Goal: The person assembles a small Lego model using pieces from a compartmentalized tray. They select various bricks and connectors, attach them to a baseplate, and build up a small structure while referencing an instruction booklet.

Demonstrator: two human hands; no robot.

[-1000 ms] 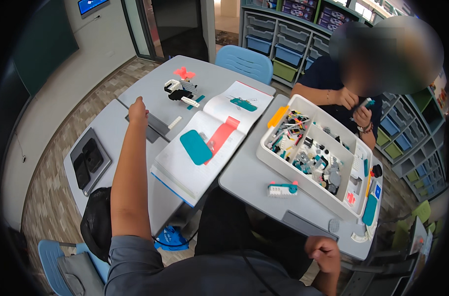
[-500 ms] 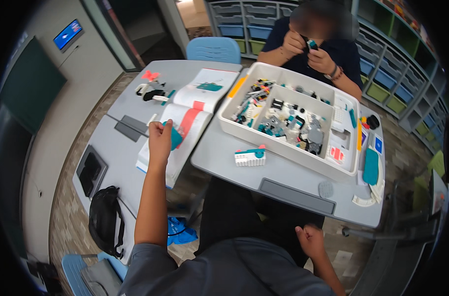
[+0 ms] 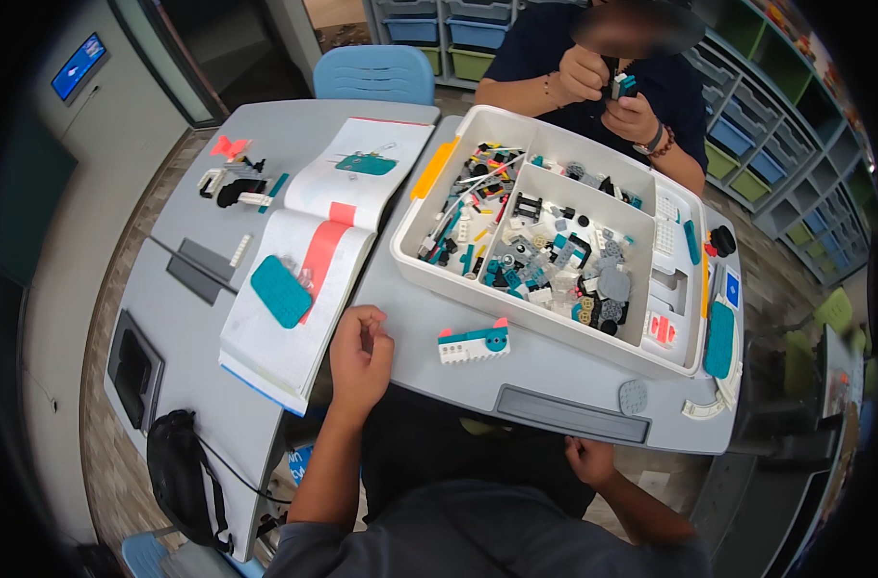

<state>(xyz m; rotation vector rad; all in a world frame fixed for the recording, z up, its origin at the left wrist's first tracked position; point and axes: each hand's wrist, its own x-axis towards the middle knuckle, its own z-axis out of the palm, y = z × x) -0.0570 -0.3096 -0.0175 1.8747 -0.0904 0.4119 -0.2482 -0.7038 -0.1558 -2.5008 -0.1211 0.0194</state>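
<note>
My left hand (image 3: 360, 358) is over the table's near edge with its fingers curled in, and nothing shows in it. Close by on its right stands a small white, teal and coral brick build (image 3: 474, 342). To its left an open instruction booklet (image 3: 256, 354) lies with a teal rounded plate (image 3: 281, 292) on its page, some clear pieces beside the plate. My right hand (image 3: 590, 460), closed and with nothing seen in it, is low against the table's front edge, below the grey inset strip (image 3: 574, 412).
A white sorting tray (image 3: 545, 326) full of loose bricks fills the table's middle. Across from me a person's hands (image 3: 624, 104) hold a small teal and black piece. Another brick build (image 3: 235, 183) stands at the far left; a black bag (image 3: 184, 486) lies at the near left.
My left hand has come off the teal plate and moved right and nearer, leaving the plate lying on the page. My right hand has moved slightly toward the table edge. The view has shifted.
</note>
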